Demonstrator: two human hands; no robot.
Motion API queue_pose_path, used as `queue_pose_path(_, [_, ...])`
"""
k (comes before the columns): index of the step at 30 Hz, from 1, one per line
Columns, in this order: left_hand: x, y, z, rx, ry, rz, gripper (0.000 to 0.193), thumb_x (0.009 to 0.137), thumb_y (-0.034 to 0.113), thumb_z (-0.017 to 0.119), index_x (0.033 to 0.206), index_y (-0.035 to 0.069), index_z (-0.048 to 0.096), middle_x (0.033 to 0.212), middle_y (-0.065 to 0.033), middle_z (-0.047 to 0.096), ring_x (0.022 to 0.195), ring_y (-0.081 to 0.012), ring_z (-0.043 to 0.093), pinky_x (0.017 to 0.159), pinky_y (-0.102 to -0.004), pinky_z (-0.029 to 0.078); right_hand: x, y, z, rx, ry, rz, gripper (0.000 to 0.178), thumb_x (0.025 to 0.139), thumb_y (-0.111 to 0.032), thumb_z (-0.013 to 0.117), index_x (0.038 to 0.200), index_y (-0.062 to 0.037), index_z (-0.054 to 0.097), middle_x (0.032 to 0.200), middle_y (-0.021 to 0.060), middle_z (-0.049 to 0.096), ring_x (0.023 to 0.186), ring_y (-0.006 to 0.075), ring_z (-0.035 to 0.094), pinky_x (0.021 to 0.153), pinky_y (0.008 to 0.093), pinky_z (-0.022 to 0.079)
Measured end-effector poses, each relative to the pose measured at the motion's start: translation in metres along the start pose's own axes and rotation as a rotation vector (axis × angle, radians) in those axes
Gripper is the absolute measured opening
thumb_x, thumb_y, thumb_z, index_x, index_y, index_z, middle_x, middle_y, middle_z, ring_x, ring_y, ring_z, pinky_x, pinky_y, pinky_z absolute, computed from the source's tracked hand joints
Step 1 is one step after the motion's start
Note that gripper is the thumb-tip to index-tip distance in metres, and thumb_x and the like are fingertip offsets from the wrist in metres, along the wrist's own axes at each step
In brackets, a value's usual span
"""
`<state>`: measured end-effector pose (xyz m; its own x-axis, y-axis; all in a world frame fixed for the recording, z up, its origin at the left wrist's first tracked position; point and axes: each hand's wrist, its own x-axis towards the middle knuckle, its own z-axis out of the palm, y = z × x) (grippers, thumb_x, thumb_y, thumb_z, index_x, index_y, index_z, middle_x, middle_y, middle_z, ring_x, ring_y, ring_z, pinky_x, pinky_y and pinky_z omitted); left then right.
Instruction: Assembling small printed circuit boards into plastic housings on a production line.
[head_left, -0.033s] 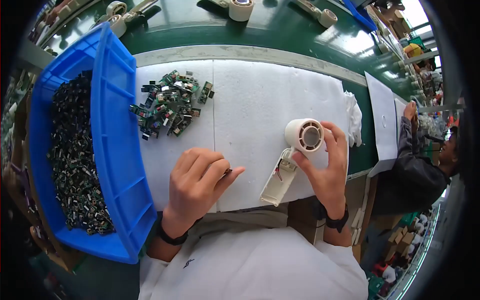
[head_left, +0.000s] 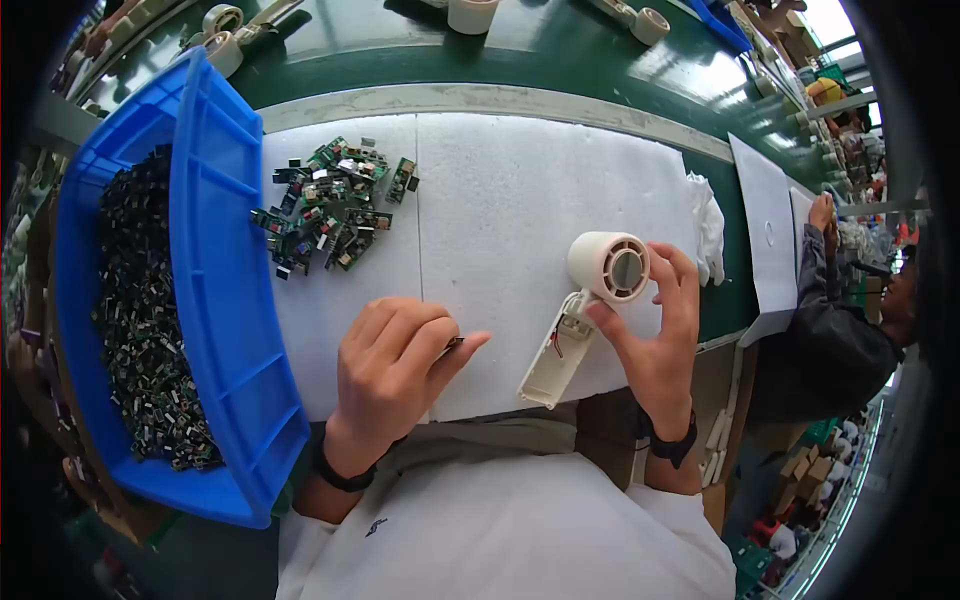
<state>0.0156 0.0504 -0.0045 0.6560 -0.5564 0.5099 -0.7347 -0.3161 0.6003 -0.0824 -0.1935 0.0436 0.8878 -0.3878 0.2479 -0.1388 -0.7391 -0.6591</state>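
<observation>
My right hand (head_left: 655,335) holds a cream plastic dryer-shaped housing (head_left: 608,268) over the white foam mat (head_left: 520,190). Its round barrel faces up and its open handle (head_left: 553,358), with thin wires showing inside, points toward me. My left hand (head_left: 395,365) rests on the mat just left of the handle and pinches a small dark part (head_left: 455,343) at its fingertips. A pile of small green circuit boards (head_left: 330,205) lies on the mat beyond my left hand.
A blue bin (head_left: 215,290) of dark small parts (head_left: 140,330) stands at the left. A green belt (head_left: 400,50) behind the mat carries cream housings (head_left: 650,22). At the right are a white cloth (head_left: 710,225), a white sheet (head_left: 765,230) and a seated co-worker (head_left: 840,330).
</observation>
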Motion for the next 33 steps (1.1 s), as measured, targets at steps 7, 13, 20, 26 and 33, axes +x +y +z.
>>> queue_pose_path(7, [0.015,0.020,0.029,0.007,0.040,0.039,0.023,0.074,0.010,0.088,0.086,0.006,0.068,0.086,-0.0038,0.066,0.085,-0.0234,0.063,0.070,-0.0349,0.049,-0.022,-0.008,-0.002,-0.107,-0.056,-0.128,0.039,0.081,-0.009,0.082,0.119,-0.0140,0.073,0.083,0.0031,0.065,0.065,0.0127,0.056,0.057,0.0282,0.045])
queue_pose_path(13, [0.001,0.023,0.020,0.067,0.042,-0.006,0.025,0.073,0.009,0.088,0.094,0.007,0.074,0.087,-0.0036,0.067,0.084,-0.0229,0.063,0.070,-0.0346,0.049,-0.011,-0.013,0.003,-0.177,-0.304,-0.275,0.031,0.083,-0.011,0.080,0.113,-0.0164,0.076,0.063,0.0003,0.058,0.055,0.0164,0.056,0.056,0.0308,0.046])
queue_pose_path(20, [-0.020,0.030,-0.005,0.063,0.019,-0.136,0.027,0.074,0.004,0.086,0.098,0.005,0.075,0.090,-0.0061,0.068,0.081,-0.0226,0.063,0.066,-0.0338,0.051,0.006,-0.009,0.000,-0.267,-0.369,-0.478,0.028,0.081,-0.011,0.080,0.108,-0.0128,0.075,0.065,0.0010,0.058,0.056,0.0174,0.056,0.054,0.0321,0.045])
queue_pose_path(26, [-0.016,0.032,-0.024,0.190,-0.056,-0.229,0.024,0.078,0.003,0.083,0.100,0.004,0.075,0.091,-0.0080,0.068,0.077,-0.0223,0.064,0.063,-0.0325,0.052,0.010,-0.018,0.001,-0.374,-0.368,-0.696,0.030,0.077,-0.009,0.081,0.106,-0.0078,0.074,0.064,0.0020,0.052,0.057,0.0186,0.052,0.054,0.0324,0.043])
queue_pose_path(33, [-0.001,0.051,-0.009,-0.459,-0.048,-0.202,0.022,0.085,0.005,0.078,0.106,0.004,0.072,0.092,-0.0082,0.066,0.078,-0.0254,0.065,0.067,-0.0357,0.054,0.011,-0.027,0.003,-0.431,-0.361,-0.697,0.037,0.070,0.000,0.077,0.107,-0.0047,0.073,0.066,0.0034,0.048,0.059,0.0182,0.051,0.053,0.0337,0.041])
